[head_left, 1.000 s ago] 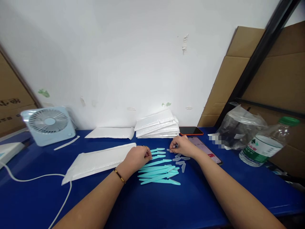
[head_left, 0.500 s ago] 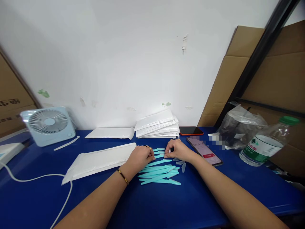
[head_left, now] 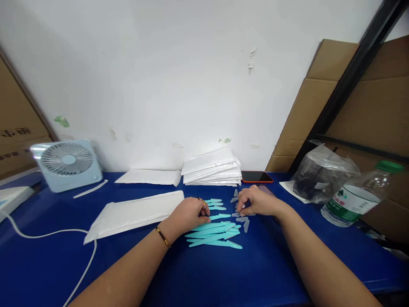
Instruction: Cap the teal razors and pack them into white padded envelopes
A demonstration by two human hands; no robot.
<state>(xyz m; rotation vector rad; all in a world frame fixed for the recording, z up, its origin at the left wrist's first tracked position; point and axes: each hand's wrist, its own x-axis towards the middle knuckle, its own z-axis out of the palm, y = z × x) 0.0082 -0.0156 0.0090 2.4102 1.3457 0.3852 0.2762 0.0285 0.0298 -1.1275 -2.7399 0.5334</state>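
Observation:
Several teal eyebrow razors (head_left: 213, 233) lie in a loose row on the blue table. My left hand (head_left: 193, 214) is at the left ends of the upper ones, its fingers curled and its thumb closed on the handle of one razor (head_left: 220, 216). Small clear plastic blade caps (head_left: 246, 226) are scattered to the right of the razors. My right hand (head_left: 258, 202) is over these caps, fingertips pinched at one; the fingers partly hide it.
White padded envelopes (head_left: 137, 213) lie to the left, with a stack of them (head_left: 211, 168) by the wall. A phone (head_left: 257, 176) lies behind; another is mostly under my right hand. A fan (head_left: 68, 164), cable, bagged cup (head_left: 319, 175) and water bottle (head_left: 354, 198) stand around.
My right hand has moved right, away from the razors, onto the clear caps, and now covers most of the nearer phone. My left hand has shifted slightly toward me along the razors.

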